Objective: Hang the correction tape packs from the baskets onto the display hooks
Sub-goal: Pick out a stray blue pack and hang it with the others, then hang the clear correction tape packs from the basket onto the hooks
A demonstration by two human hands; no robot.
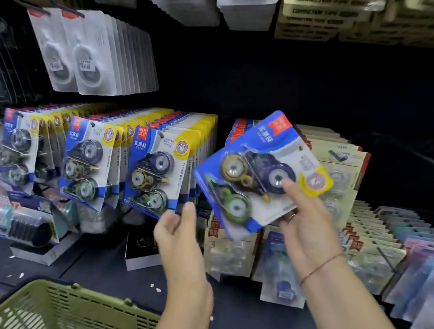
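Note:
My right hand [308, 223] holds a blue correction tape pack [257, 173] tilted in front of the display, thumb on its blister front and fingers behind. The pack shows three tape dispensers: yellow, dark blue and green. My left hand [177, 229] is raised just left of the pack's lower corner with its fingers straight, holding nothing. Three rows of the same blue-and-yellow packs [154, 169] hang on hooks to the left. A short row of blue packs [238, 129] hangs right behind the held pack.
A green plastic basket [69, 309] sits at the bottom left. Beige packs [343, 160] hang to the right, pastel packs [413, 262] further right. Clear blister packs [88, 54] hang above left. Small boxes [143, 252] lie on the dark shelf.

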